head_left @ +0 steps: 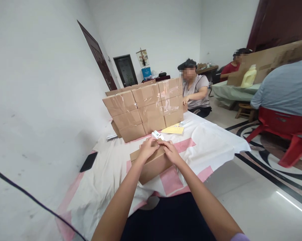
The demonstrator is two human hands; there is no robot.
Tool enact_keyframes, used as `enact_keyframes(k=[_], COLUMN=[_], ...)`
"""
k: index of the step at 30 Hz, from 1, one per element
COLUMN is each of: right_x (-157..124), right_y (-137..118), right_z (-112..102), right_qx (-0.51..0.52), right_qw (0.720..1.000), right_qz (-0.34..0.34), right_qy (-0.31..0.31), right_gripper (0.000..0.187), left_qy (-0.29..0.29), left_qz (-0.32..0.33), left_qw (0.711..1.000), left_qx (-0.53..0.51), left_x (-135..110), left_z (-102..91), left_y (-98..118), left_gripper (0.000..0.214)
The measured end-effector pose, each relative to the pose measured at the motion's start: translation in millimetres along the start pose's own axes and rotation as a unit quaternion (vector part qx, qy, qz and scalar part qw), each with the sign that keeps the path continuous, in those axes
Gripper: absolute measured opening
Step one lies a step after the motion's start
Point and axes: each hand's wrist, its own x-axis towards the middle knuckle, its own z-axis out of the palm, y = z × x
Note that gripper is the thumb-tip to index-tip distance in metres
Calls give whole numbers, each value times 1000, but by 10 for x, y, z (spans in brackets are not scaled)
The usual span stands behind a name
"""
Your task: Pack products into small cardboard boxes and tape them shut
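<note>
A small brown cardboard box [153, 165] lies on the white and pink cloth [110, 167] in front of me. My left hand [147, 149] rests on the box's top at its far left, fingers curled down onto the flap. My right hand [170, 151] lies on the top at the far right, fingers stretched toward the left hand and pressing flat. The fingertips of both hands nearly meet over the box's far edge. A small white tape dispenser [157, 135] sits just beyond the hands.
A stack of several taped cardboard boxes [145, 107] stands at the far end of the cloth. A yellow envelope [174, 130] and a black phone [88, 162] lie on the cloth. A person sits behind the stack; two others sit at right, near a red chair [282, 129].
</note>
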Motion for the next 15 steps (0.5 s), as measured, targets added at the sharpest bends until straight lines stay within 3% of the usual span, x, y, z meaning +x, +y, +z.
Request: enact_keyframes(k=[10, 15], right_x=[-29, -34], right_y=[93, 120], right_z=[-62, -92], right_qx=[97, 108], right_qw=[993, 987], right_qz=[-33, -73], right_qy=[-56, -91], right_gripper=[39, 58], left_qy=[-27, -25], left_qz=[-17, -12], left_qw=[999, 1000], left_qx=[18, -2], left_x=[21, 58], left_z=[9, 27], left_y=[36, -23], left_gripper=[37, 36])
